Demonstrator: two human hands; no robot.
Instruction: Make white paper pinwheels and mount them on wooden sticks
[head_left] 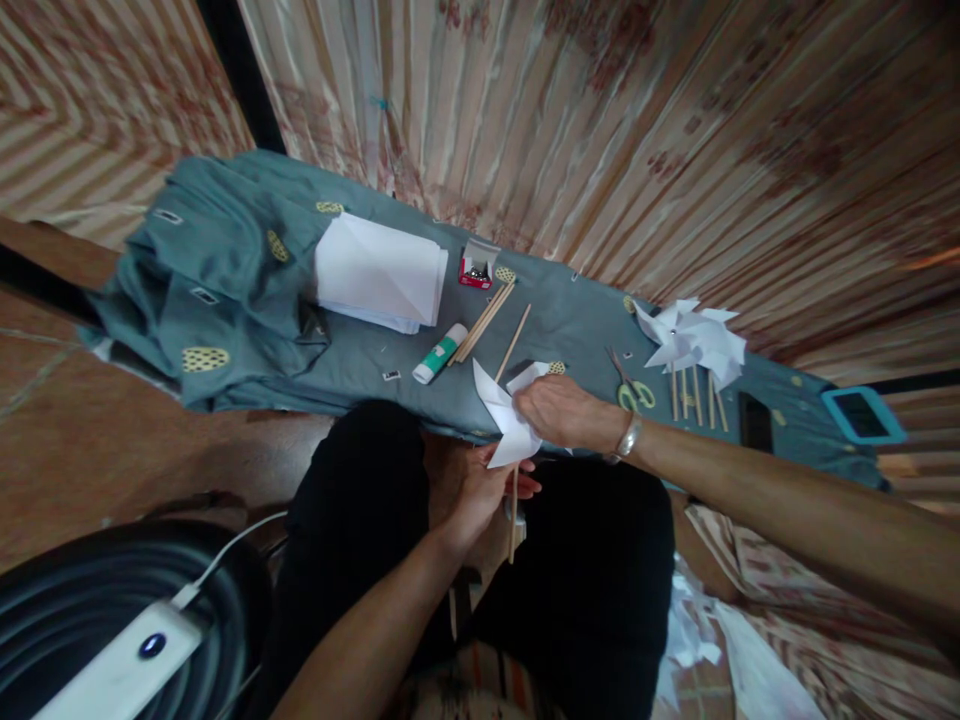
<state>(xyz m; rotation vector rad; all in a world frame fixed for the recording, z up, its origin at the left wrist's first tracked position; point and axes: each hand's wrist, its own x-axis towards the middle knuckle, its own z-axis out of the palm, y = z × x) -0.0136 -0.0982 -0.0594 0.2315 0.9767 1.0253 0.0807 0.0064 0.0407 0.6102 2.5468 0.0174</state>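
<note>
A white paper pinwheel (pixel 499 400) is held over my lap at the table's near edge, with a wooden stick (pixel 513 530) hanging down below it. My left hand (pixel 484 485) supports it from underneath, its fingers curled around the stick just below the paper. From the right, my right hand (pixel 559 408) is closed on the pinwheel's middle and right blades, its fingertips partly hidden. Just beyond the pinwheel, a loose stick (pixel 514 342) lies on the cloth. Green-handled scissors (pixel 631 385) rest right of my right hand.
Grey-green cloth (pixel 360 365) covers the narrow table. On it lie stacked white paper (pixel 382 270), a glue stick (pixel 440 353), wooden sticks (pixel 484 322), a red box of small metal pieces (pixel 477 268), finished pinwheels (pixel 690 340), a dark phone (pixel 755 422) and a blue-framed device (pixel 864 415).
</note>
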